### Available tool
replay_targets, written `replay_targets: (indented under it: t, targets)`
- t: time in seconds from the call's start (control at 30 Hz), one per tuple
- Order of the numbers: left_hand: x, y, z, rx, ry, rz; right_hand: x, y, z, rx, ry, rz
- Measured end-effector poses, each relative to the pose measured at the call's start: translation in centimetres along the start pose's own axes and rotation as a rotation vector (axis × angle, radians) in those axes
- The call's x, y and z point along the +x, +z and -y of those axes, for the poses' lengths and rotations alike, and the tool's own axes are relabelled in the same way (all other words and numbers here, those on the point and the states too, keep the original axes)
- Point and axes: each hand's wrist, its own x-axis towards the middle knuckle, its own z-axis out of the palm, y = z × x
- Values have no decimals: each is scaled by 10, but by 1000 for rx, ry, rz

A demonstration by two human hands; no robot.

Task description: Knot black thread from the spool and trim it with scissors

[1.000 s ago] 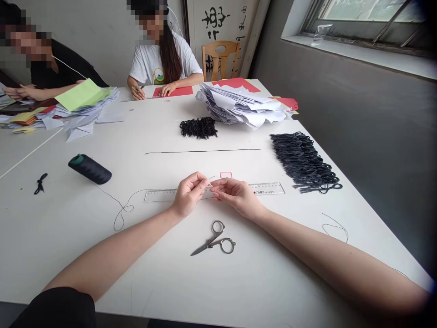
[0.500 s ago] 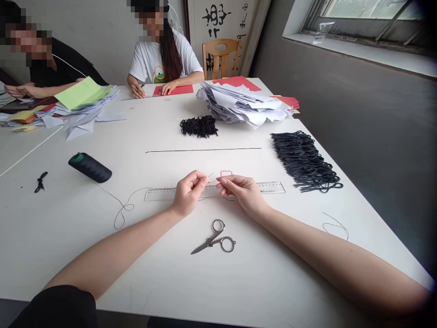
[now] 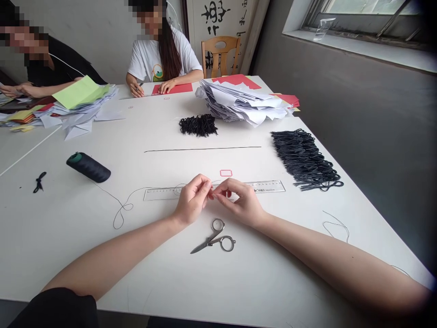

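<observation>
Grey wall at two o'clock, white tabletop below, and all the action is at its middle! A fine dark thread is the centre of it: from the nine-o'clock side it loops once, then runs crosswise over the clear ruler to the left hand, the nearer of the two. That hand's fingers look clamped on it, thumb over forefinger. In from three o'clock comes the right hand, thumb and forefinger tips together, meeting the left's fingertips; what they pinch is too fine to tell.

Further out, the spool lies on its side at ten o'clock, the scissors spread at six. At twelve, a straight cord, then a small black bundle; at two, a larger row of looped cords. Beyond, at eleven, a co-worker in a white shirt holds a pen.

Lettering? The ruler's graduations show, its brand print too small to read surely; the brush characters at twelve can't be made out with confidence.
</observation>
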Motion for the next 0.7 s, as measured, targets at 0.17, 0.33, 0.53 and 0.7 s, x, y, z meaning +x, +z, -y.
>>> replay_targets:
  t: [0.17,0.33,0.53,0.7]
  targets:
    - [-1,-2,-2,172,63,18,3,-3,-3,91,143,-54]
    - [-1,-3,0,174,51,30,4,-2,-7,129,171,-84]
    - [0,-2,1,120,42,-22,5,-2,-7,117,168,-119]
    - [2,-1,2,-16,-3,28,6,-3,-6,97,182,-132]
